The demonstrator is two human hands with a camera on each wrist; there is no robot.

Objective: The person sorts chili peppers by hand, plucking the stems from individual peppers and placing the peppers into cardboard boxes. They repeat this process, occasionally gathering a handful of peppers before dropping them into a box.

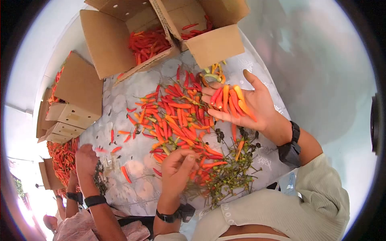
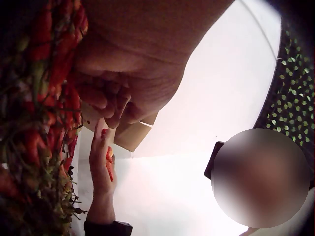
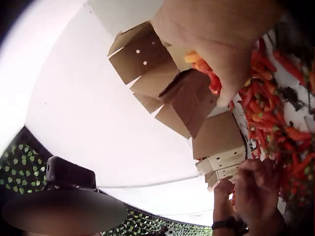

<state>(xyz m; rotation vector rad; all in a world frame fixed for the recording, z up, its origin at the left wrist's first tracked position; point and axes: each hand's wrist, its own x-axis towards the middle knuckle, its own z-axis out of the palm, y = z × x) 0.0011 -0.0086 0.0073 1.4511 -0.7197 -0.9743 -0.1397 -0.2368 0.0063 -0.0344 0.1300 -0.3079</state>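
Note:
My right hand point(image 1: 259, 106) is palm up over the table, thumb spread away and fingers extended. Across its palm and fingers lie several red, orange and yellow chili peppers point(image 1: 226, 96), their tips toward the wrist side. Closer to my body, my left hand point(image 1: 177, 170) has its fingers curled in with the thumb tip against the forefinger; no pepper shows in it. In the left wrist view the left hand point(image 2: 133, 83) looks dark, its fingertips bunched together. A loose heap of chili peppers point(image 1: 181, 106) spreads over the patterned tablecloth point(image 1: 138, 197) beneath and between both hands.
Green stems point(image 1: 225, 186) are piled at the table's near edge. Two open cardboard boxes point(image 1: 108, 44) with red peppers stand at the far side, and more boxes point(image 1: 76, 92) at the left. Another person's hand point(image 1: 86, 160) works left of mine. Yellow peppers point(image 1: 215, 76) lie beyond my right fingers.

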